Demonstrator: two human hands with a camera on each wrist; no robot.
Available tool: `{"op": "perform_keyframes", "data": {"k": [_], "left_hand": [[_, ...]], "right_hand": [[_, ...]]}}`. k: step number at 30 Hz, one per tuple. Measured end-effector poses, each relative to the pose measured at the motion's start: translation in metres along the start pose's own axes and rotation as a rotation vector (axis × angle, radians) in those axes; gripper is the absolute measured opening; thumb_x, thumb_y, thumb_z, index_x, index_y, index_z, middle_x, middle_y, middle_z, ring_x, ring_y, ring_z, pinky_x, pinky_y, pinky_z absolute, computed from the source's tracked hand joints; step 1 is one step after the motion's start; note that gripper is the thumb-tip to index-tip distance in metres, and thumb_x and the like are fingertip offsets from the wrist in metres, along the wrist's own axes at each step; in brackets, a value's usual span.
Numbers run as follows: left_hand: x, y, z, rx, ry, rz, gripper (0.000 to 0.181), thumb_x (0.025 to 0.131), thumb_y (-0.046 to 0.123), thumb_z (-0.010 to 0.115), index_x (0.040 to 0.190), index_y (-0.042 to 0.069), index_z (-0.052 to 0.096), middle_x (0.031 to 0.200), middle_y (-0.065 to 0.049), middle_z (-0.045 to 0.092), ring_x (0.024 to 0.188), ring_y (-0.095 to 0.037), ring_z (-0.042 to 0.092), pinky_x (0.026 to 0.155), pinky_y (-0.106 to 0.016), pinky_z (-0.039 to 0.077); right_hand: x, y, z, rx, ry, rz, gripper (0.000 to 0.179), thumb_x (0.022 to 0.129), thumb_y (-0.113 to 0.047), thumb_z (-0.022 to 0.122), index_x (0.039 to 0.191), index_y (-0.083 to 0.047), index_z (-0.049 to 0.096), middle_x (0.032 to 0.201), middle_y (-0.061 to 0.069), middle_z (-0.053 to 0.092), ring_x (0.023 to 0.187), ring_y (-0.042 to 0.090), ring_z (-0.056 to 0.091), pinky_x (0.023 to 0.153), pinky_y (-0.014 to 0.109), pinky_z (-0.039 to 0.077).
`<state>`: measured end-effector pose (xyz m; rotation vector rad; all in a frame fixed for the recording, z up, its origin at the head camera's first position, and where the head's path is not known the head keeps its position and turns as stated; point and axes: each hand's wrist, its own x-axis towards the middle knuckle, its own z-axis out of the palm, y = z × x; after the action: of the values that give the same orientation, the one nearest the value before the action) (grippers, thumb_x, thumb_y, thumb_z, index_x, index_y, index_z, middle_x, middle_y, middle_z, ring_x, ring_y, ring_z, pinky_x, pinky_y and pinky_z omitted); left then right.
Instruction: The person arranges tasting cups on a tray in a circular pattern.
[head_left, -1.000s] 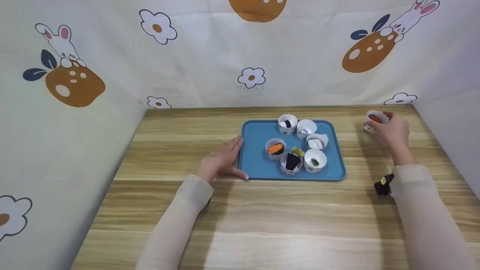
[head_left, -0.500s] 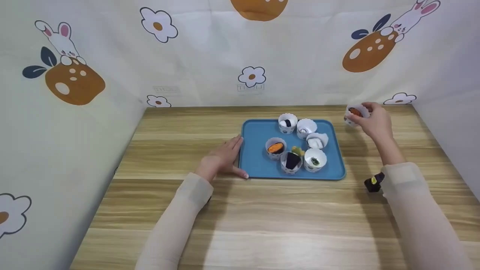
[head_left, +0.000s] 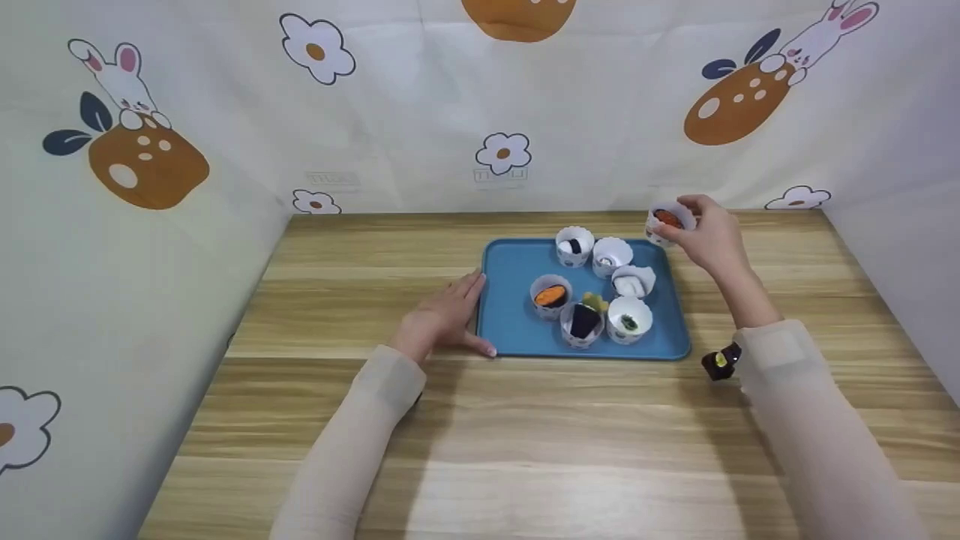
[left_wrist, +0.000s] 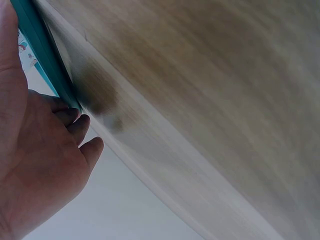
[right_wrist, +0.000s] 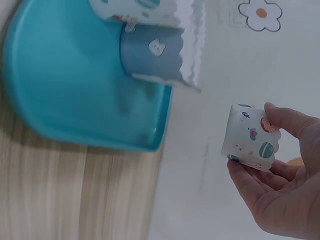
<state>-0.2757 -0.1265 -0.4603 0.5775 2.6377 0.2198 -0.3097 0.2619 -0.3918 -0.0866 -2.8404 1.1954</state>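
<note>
My right hand [head_left: 712, 234] pinches a white paper baking cup [right_wrist: 252, 137] with printed pastries, thumb on one side and fingers on the other. In the head view an orange-red sushi piece [head_left: 667, 218] shows inside that cup, which is held up by the tray's back right corner. My left hand [head_left: 448, 313] rests along the left edge of the blue tray [head_left: 510, 330], thumb spread at the front corner. Several paper cups stand on the tray. One holds an orange-topped sushi [head_left: 551, 296], another a black-wrapped piece [head_left: 585, 321], and a third a white piece [head_left: 628, 286].
A dark piece with a yellow mark [head_left: 720, 361] lies on the wooden table [head_left: 570, 435] beside the right sleeve [head_left: 780, 360]. Behind the table hangs a patterned cloth [head_left: 405, 112], which also covers both sides.
My right hand has carried the paper cup leftward from the table's right side to the tray's back right corner. The dark piece has slid left along with the right sleeve. My left hand stays put.
</note>
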Motion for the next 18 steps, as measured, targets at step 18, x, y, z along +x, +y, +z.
{"op": "perform_keyframes", "data": {"k": [18], "left_hand": [[-0.002,0.001,-0.003,-0.022,-0.002,0.019,0.132,0.071,0.069,0.075,0.161,0.009,-0.001,0.170,-0.007,-0.003,0.158,-0.026,0.003,0.128,-0.047,0.013]], "right_hand": [[-0.006,-0.050,0.046,-0.016,-0.080,-0.162,0.066,0.092,-0.030,0.072,0.143,0.002,0.047,0.145,0.025,0.052,0.130,0.040,0.051,0.108,0.054,0.044]]}}
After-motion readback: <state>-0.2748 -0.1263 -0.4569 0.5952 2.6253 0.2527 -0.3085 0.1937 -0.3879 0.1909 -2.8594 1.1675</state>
